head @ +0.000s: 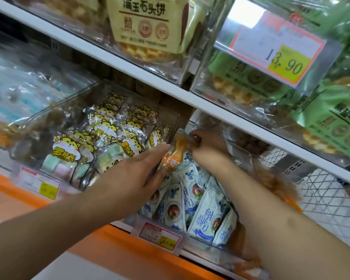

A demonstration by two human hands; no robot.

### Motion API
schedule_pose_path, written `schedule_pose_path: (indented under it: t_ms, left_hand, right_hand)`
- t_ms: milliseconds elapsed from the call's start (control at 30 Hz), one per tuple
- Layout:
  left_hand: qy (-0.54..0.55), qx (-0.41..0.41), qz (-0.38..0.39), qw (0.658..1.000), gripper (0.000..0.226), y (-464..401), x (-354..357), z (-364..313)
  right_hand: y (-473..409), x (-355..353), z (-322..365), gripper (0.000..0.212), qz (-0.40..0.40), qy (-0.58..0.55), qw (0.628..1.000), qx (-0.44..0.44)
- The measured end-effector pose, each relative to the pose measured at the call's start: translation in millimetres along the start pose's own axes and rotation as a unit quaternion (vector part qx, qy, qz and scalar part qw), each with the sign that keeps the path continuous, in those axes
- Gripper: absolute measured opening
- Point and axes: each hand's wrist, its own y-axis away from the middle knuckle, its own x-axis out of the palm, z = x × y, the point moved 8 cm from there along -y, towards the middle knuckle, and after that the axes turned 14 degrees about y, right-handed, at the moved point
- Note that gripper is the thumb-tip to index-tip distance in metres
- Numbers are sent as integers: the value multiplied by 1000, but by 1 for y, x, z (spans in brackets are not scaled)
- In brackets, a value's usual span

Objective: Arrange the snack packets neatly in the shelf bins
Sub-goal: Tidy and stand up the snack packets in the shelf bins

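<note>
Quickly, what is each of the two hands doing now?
Left hand: open, fingers against the orange packet.
Right hand: pinches the orange packet's top end.

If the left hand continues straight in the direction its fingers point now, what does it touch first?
The left hand already touches the orange packet, which the right hand pinches at the top. Beyond it probably comes the clear bin wall, though depth is unclear.

Cat packets (101,136) lie left of blue packets (202,209).

head view looks forward, close on the shelf bins (176,126).
</note>
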Motion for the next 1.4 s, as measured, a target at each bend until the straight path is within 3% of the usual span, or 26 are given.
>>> schedule_pose_path:
  t_ms: [167, 467, 567, 667, 767, 900, 1000, 1100, 1267, 1400]
  left_hand:
    - [10, 8, 0, 1000, 57, 1, -1, -3]
    - [2, 4, 6, 1000, 58, 1, -2, -11]
    - [-12, 0, -4, 1000, 60, 1, -2, -16]
    - [-17, 28, -32, 999, 66, 1, -6, -33]
    - [5, 68, -40, 997, 74, 0, -6, -55]
    - [4, 123, -29, 992, 65, 7, 2, -81]
    - [-13, 151, -38, 988, 51, 14, 10, -101]
    - [5, 115, -35, 993, 41, 13, 18, -111]
    - [103, 51, -15, 993, 22, 10, 29, -120]
    - [198, 1, -10, 980, 20, 7, 40, -112]
  right_hand:
    - [5, 0, -15, 23, 17, -59, 997, 42]
    - [47, -37, -26, 12, -117, -140, 983, 14]
    - [68, -56, -25, 24, -174, -135, 975, -29]
    - [102, -72, -19, 19, -224, -130, 962, -91]
    - [144, -90, -6, 19, -301, -133, 926, -187]
    - [189, -101, -10, 13, -311, -152, 906, -244]
    - [200, -101, -28, 16, -306, -163, 912, -217]
    - [199, -100, -44, 18, -278, -194, 925, -174]
    - [195, -96, -69, 24, -217, -217, 951, -43]
    - [188, -87, -86, 27, -142, -257, 955, 44]
